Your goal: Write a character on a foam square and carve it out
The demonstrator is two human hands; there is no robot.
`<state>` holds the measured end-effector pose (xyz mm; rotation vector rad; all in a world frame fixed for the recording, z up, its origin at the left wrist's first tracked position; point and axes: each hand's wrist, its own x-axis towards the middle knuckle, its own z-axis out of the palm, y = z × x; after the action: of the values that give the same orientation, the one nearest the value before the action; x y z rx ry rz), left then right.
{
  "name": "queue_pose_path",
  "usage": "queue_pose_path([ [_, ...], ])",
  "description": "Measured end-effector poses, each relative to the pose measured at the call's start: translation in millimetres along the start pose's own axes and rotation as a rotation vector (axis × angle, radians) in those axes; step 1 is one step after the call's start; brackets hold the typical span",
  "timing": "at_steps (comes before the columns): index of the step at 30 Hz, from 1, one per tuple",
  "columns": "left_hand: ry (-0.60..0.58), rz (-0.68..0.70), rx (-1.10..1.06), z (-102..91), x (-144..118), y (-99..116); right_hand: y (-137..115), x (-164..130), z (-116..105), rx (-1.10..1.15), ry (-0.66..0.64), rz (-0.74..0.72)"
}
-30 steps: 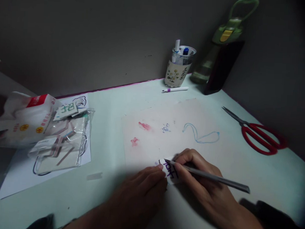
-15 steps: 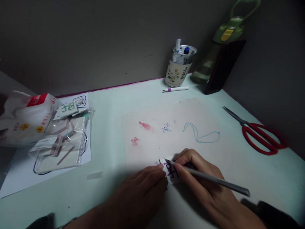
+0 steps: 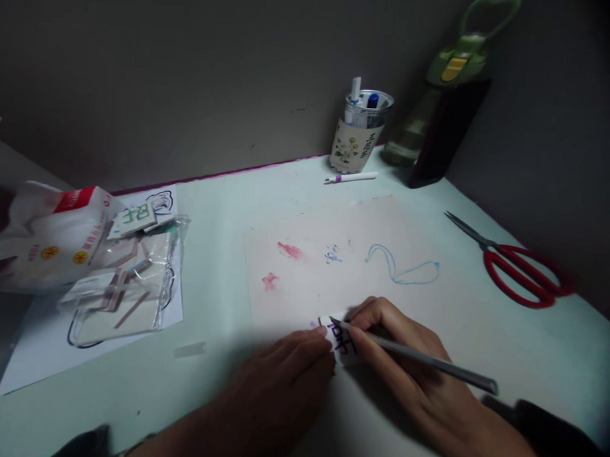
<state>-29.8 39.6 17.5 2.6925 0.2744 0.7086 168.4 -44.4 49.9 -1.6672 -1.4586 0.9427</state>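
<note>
A small white block [image 3: 344,356] with dark purple strokes lies between my hands on the pale sheet. My left hand [image 3: 293,368] holds it from the left, fingers pressed together at its edge; the thumb is hidden. In my right hand [image 3: 400,355], thumb and fingers pinch a slim grey craft knife [image 3: 440,363] like a pen. The knife's dark pointed tip touches or hovers just over the block's upper edge; I cannot tell which. Part of the block is covered by my fingers.
Red-handled scissors [image 3: 521,273] lie right. A cup of pens [image 3: 355,147], a white marker [image 3: 351,178], a green bottle [image 3: 406,129] and a dark upright slab [image 3: 445,140] stand or lie behind. Left are a plastic bag [image 3: 49,239] and a clear pouch [image 3: 132,309]. Drawings mark the sheet [image 3: 310,222].
Almost nothing differs. The rear end of the craft knife has shifted very slightly; both hands stay at the block.
</note>
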Motion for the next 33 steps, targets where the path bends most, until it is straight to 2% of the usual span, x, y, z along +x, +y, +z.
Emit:
queue_pose_path([
  [21,0.012,-0.004,0.009,-0.3,-1.9,0.9,-4.6,-2.2,-2.1,-0.005,-0.014,0.011],
  [25,-0.022,-0.027,0.009,-0.7,-2.3,1.3,-7.4,-0.9,-2.8,-0.009,-0.012,-0.002],
  [29,0.007,-0.018,0.005,-0.7,-1.7,1.1,-8.3,-0.5,-3.1,-0.026,0.002,0.005],
  [33,-0.020,-0.039,-0.012,-0.7,-1.2,1.8,-6.0,-1.4,-3.0,-0.028,-0.002,-0.004],
])
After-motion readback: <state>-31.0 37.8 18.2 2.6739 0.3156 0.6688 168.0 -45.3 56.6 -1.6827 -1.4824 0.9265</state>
